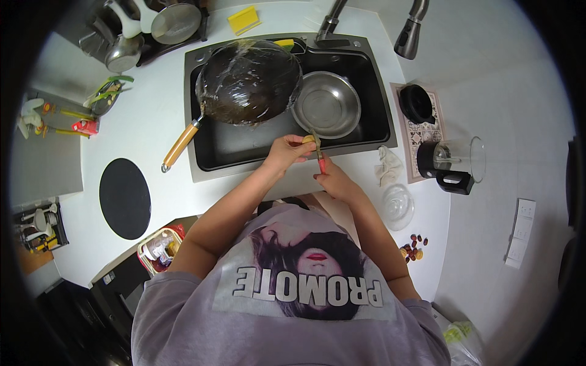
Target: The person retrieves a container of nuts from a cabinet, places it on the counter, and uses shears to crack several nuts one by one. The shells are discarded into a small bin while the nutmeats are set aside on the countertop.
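Between the fingers of my left hand [287, 153] is a small round yellowish-brown piece of food [308, 139], whose kind I cannot tell. My right hand [336, 177] grips the red handle of a small knife or peeler [322, 164], its metal part against or beside the piece. Both hands are over the sink's near edge, just below a round stainless steel bowl [326, 105] in the black sink [238, 144]. Left of the bowl, a dark wok [249, 82] covered in plastic film lies over the sink, its wooden handle [181, 145] reaching past the left rim.
A pull-out faucet [328, 27] rises behind the sink. On the right are a crumpled cloth [389, 166], a clear lid [398, 207], several red dates [414, 247] and a blender jug [451, 160]. A black oval mat [124, 198] lies on the left.
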`<state>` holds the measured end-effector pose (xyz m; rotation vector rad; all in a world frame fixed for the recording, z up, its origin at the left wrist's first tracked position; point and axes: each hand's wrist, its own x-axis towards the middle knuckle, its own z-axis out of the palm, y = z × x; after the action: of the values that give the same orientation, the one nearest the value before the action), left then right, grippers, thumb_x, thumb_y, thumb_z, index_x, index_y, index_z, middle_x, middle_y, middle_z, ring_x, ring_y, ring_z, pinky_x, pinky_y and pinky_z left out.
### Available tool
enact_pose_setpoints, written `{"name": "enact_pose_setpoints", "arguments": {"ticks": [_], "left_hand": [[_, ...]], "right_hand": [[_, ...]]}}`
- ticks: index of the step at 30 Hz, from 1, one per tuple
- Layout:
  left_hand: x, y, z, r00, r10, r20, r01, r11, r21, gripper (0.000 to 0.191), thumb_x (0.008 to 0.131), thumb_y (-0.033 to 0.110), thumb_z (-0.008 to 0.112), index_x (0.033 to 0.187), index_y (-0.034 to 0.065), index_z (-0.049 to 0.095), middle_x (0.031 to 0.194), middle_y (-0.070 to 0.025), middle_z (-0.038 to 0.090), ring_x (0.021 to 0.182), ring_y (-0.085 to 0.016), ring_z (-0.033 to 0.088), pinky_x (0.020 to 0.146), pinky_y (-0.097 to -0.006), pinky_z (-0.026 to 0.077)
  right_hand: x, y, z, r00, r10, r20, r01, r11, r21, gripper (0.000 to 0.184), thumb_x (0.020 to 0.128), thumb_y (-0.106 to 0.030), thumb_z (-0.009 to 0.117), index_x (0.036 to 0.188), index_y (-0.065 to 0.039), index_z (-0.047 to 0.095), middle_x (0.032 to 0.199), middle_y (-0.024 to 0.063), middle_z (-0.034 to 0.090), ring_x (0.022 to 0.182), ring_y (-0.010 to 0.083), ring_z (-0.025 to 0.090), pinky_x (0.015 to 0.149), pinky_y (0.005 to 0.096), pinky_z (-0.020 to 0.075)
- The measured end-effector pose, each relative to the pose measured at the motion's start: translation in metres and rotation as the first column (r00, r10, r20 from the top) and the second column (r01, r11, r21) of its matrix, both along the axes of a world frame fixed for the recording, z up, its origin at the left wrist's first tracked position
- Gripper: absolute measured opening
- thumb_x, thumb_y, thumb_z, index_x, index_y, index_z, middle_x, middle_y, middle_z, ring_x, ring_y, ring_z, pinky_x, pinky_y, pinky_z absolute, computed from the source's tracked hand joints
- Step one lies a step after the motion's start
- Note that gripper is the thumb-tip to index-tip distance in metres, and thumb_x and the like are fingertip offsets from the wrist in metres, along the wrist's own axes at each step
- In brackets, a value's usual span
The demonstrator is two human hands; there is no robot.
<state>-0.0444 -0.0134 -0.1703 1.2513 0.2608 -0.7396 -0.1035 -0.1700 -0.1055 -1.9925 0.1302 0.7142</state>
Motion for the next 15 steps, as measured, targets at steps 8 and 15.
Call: {"name": "enact_pose_setpoints", "arguments": {"ticks": [8,15], "left_hand": [[0.012,-0.033,-0.029,0.984,-0.091,-0.154,0.078,0.993,-0.084,0.046,0.078,0.028,0.075,0.109,0.0012,0.055,0.096,-0.0058,0.064,0.084,-0.012,0.062,0.075,-0.0248,0.051],[0.022,-0.051,-0.029,0.985,-0.127,-0.114,0.123,0.991,-0.045,0.044,0.077,0.030,0.076,0.105,0.0033,0.055,0.096,-0.0067,0.064,0.085,-0.014,0.062,0.076,-0.0267,0.051]], "right_hand": [[0.015,-0.036,-0.017,0.994,0.047,-0.102,-0.053,0.997,-0.057,0.054,0.075,-0.006,0.051,0.126,-0.001,0.033,0.084,0.0120,0.053,0.071,0.0219,0.056,0.058,0.0330,0.0469],[0.013,-0.051,-0.049,0.890,-0.150,-0.430,0.277,0.928,0.250,0.049,0.070,-0.013,0.054,0.116,-0.001,0.040,0.086,0.0068,0.052,0.081,0.0177,0.052,0.067,0.0313,0.0454]]}}
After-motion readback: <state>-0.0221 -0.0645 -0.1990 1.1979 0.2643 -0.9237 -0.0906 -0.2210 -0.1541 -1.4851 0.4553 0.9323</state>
